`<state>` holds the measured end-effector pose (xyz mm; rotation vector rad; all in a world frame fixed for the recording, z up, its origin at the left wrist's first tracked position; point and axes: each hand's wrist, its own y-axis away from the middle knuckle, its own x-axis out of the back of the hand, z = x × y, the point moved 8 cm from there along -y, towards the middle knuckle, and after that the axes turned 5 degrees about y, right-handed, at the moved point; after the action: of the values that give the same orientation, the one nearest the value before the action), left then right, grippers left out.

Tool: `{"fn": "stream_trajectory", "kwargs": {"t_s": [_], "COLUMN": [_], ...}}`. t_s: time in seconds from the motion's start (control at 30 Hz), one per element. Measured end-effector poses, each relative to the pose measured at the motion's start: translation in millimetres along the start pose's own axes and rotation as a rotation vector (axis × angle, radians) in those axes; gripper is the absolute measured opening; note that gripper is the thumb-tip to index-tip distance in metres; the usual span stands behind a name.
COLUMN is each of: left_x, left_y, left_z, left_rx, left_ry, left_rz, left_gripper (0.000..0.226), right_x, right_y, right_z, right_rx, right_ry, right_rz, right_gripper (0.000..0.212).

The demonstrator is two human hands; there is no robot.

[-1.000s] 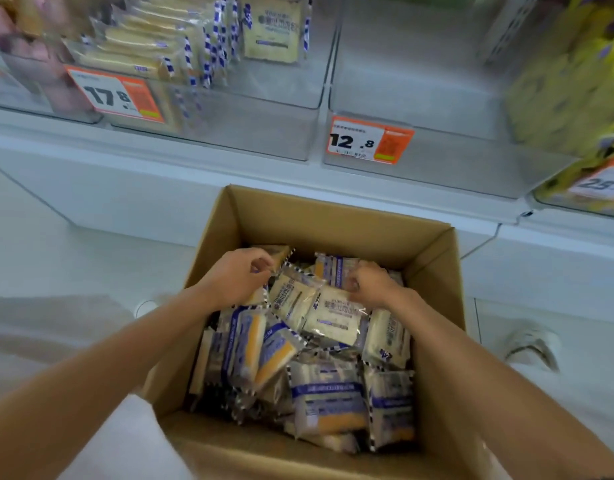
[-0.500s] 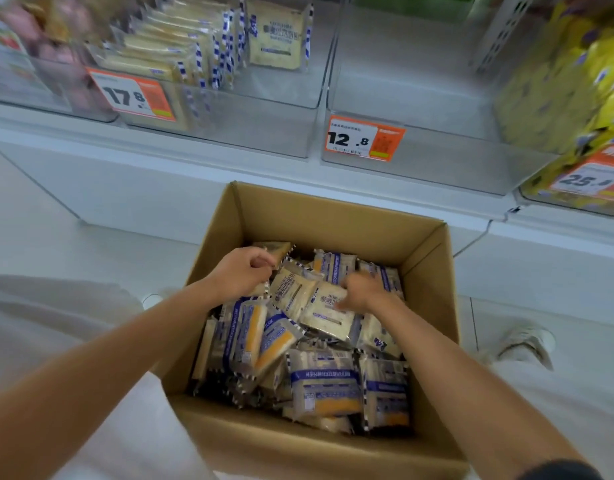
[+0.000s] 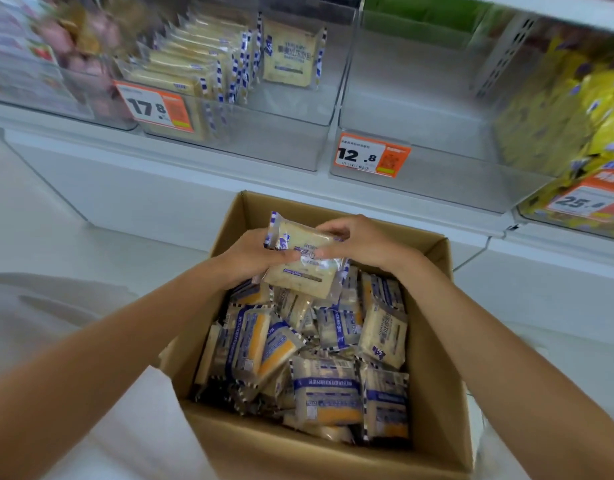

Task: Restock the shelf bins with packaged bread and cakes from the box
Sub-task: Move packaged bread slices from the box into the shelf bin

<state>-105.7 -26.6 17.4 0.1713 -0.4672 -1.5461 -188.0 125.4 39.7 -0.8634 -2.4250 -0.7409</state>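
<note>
An open cardboard box (image 3: pixel 433 341) on the floor holds several clear-wrapped bread and cake packets (image 3: pixel 326 389) with blue print. Above the box's far end, my left hand (image 3: pixel 250 258) and my right hand (image 3: pixel 361 244) grip a small stack of bread packets (image 3: pixel 305 268) between them, left hand on its left side, right hand on its top and right side. The clear shelf bin (image 3: pixel 236 140) with the 17.8 tag holds a row of the same packets at its left and back. The bin with the 12.8 tag (image 3: pixel 437 174) shows no packets.
A bin of yellow packets (image 3: pixel 582 133) with a 25 tag sits at the right. Pink packets (image 3: pixel 70 53) fill a bin at the far left. A white shelf base (image 3: pixel 153 188) runs below the bins, behind the box. White cloth (image 3: pixel 56 317) lies at my left.
Both hands were down among the packets in the box. They have come together and lifted a stack of bread packets above the far end of the box.
</note>
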Motion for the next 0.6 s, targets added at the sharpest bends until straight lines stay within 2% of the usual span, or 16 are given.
{"fn": "stream_trajectory", "kwargs": {"t_s": [0.03,0.1,0.17,0.27,0.3,0.4,0.5,0.6], "left_x": [12,46,78,96,96,93,92,95], "left_y": [3,7,13,19,21,20,15,11], "left_z": [1,-5,-11,-22,-25,-31,-19,-9], "left_rx": [-0.011,-0.014,-0.001,-0.004,0.000,0.009,-0.022,-0.066], "left_ry": [-0.010,-0.038,0.025,0.161,0.179,0.200,0.199,0.171], "left_rz": [0.085,0.244,0.333,0.339,0.331,0.323,0.341,0.410], "left_gripper": [0.021,0.020,0.020,0.023,0.025,0.027,0.017,0.015], "right_x": [-4,-14,-35,-82,-97,-119,-87,-33], "right_y": [-3,-11,-18,-29,-33,-35,-28,-9], "right_z": [0,14,38,74,84,94,88,68], "right_rx": [-0.015,-0.092,-0.196,-0.357,-0.389,-0.387,-0.342,-0.286], "right_ry": [-0.013,-0.014,-0.016,-0.021,0.014,0.071,-0.020,-0.181], "right_rz": [0.020,0.062,0.048,-0.031,-0.079,-0.180,-0.096,0.020], "right_gripper": [0.059,0.082,0.084,0.087,0.081,0.024,0.014,0.018]}}
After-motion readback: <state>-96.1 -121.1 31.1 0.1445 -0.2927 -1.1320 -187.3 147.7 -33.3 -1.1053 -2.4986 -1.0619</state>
